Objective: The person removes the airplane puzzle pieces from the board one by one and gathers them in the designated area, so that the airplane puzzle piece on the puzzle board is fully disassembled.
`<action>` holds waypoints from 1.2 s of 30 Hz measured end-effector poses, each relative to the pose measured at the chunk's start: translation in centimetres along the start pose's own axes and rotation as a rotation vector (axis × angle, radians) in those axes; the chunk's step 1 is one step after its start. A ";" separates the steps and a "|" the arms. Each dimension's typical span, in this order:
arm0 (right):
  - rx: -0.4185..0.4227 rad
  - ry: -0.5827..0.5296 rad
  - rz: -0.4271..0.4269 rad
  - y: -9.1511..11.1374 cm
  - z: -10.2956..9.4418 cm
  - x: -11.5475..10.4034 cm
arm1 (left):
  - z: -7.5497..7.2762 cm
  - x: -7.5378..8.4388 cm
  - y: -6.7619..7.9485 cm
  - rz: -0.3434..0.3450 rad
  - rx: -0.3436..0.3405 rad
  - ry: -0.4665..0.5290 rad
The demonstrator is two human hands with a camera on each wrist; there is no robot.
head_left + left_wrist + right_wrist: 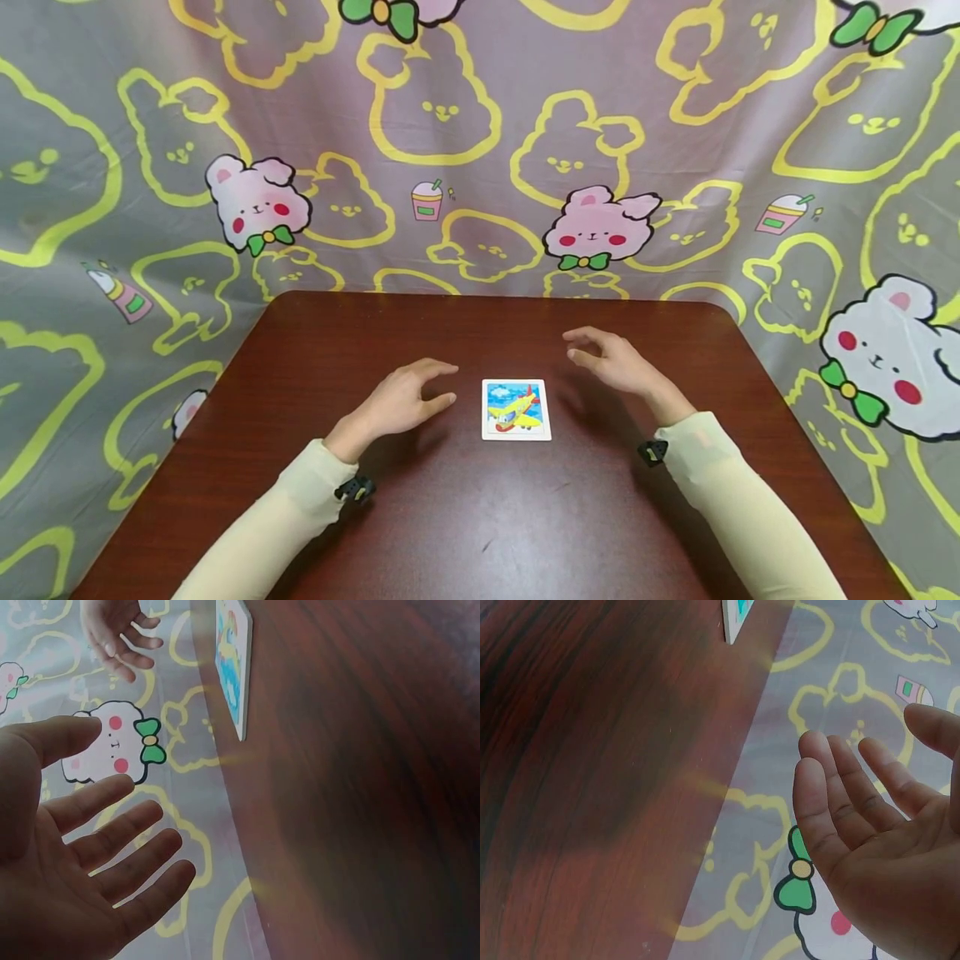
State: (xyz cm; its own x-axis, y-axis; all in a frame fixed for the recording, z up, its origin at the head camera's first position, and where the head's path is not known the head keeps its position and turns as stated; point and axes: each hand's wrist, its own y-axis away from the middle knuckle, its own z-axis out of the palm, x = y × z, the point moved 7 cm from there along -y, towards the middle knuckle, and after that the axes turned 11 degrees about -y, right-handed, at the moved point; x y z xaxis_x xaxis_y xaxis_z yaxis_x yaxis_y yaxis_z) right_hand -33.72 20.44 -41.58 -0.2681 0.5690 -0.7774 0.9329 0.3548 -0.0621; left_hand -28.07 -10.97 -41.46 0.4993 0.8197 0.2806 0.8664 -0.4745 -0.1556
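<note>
A small square picture puzzle with a white border lies flat on the table, showing a yellow airplane with red parts on a blue sky. To its left hovers my left hand, fingers relaxed and spread, holding nothing. My right hand is raised above the table on the other side, a bit farther back, its fingers loosely bent around nothing. Neither hand touches the puzzle. In the left wrist view the puzzle appears edge-on beyond the left fingers; the right wrist view catches just one corner of the puzzle.
The dark brown wooden table has a glossy surface with rounded far corners. Around it hangs a grey curtain printed with yellow outlines and white bears. A dark wrist strap sits at the left cuff and another strap at the right.
</note>
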 end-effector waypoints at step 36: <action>-0.085 -0.095 -0.008 -1.8 4.7 -0.7 | 3.8 3.9 -0.2 0.133 -0.026 -0.024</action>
State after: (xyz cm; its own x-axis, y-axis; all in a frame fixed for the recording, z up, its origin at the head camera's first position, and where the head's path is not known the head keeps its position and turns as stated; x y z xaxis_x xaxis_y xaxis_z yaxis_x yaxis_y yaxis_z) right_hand -34.05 15.92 -43.87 -0.2477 0.4942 -0.8333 0.9060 0.4229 -0.0185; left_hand -26.24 -6.47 -43.92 0.6100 0.7563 0.2363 0.7923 -0.5874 -0.1652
